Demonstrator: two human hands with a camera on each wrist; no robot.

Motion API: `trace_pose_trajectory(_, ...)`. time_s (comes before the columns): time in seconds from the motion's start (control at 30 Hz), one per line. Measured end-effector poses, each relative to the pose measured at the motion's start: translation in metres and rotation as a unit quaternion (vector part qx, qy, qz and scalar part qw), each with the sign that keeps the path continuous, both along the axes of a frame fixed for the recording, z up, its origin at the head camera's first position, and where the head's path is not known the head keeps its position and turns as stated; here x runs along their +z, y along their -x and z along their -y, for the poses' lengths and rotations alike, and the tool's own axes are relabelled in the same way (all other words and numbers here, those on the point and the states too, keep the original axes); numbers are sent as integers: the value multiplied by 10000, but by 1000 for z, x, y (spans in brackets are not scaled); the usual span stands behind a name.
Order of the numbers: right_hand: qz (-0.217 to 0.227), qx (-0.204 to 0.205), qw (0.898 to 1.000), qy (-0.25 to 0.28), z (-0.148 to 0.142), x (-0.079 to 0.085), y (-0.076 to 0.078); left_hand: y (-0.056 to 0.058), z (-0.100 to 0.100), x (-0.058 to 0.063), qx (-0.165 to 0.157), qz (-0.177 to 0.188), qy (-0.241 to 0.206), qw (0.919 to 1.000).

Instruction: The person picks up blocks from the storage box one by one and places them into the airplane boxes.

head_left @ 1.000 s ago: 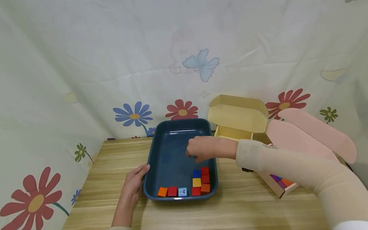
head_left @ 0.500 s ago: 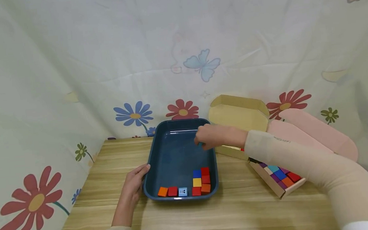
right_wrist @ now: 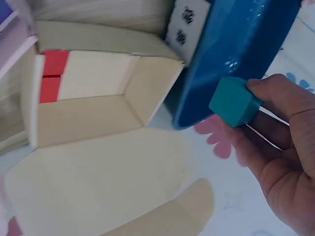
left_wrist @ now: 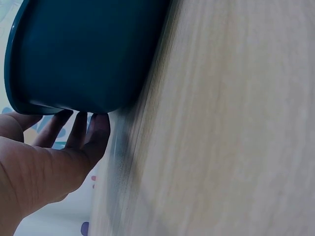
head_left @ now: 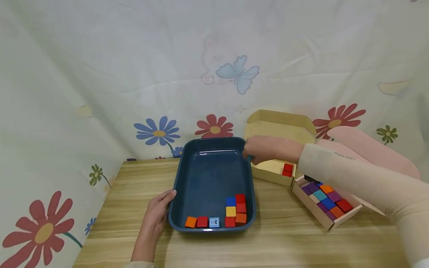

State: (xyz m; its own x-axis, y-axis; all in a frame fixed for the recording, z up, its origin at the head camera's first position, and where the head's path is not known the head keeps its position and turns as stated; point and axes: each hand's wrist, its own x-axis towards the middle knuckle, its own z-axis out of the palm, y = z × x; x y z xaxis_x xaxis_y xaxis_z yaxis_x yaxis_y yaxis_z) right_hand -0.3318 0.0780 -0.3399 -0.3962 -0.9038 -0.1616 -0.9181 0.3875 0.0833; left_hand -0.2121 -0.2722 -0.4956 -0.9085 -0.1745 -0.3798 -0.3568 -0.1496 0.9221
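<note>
So the left hand (head_left: pixel 156 209) has its thumb over the rim and fingers bent against the outer wall of a glossy dark-blue rectangular tray (head_left: pixel 210 179) just to its right. Inside, nearest that hand along the near edge: an orange cube (head_left: pixel 191 222), a red cube (head_left: pixel 202 222) and a printed pale-blue cube (head_left: pixel 214 222). Further from it sits a six-cube cluster (head_left: pixel 235 210) in red, orange, blue and yellow — below the right hand (head_left: pixel 265 148). The right hand is pinching a teal cube (right_wrist: pixel 235 102) between thumb and fingers, up by the tray's far right rim — can't tell how high. Just under and right of that hand is an open yellow cardboard box (head_left: pixel 272 177) with two red cubes (head_left: pixel 288 167); further right, below the forearm, an open pink cardboard box (head_left: pixel 311 206) holds mixed-colour cubes (head_left: pixel 328 203).
</note>
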Motion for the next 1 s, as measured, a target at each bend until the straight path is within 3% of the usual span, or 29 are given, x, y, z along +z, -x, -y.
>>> trace_pose_trajectory(0.27,423,-198,9989,3,-26,-5,11,0,0,0,-7,-27,-11,10000)
trace_pose_trajectory(0.43,391,-223,9990,-68,-44,-12,18,0,0,-2,5,1,34,10000)
trace_pose_trajectory(0.53,219,-245,9994,-138,-57,-21,23,0,0,-3,52,24,42,10000)
trace_pose_trajectory(0.77,-81,-710,9960,-542,-81,-48,28,0,1,-3,4,-41,59,10000)
trace_pose_trajectory(1.0,-1043,-769,9890,-710,-89,-72,20,1,0,-3,40,-51,5,10000)
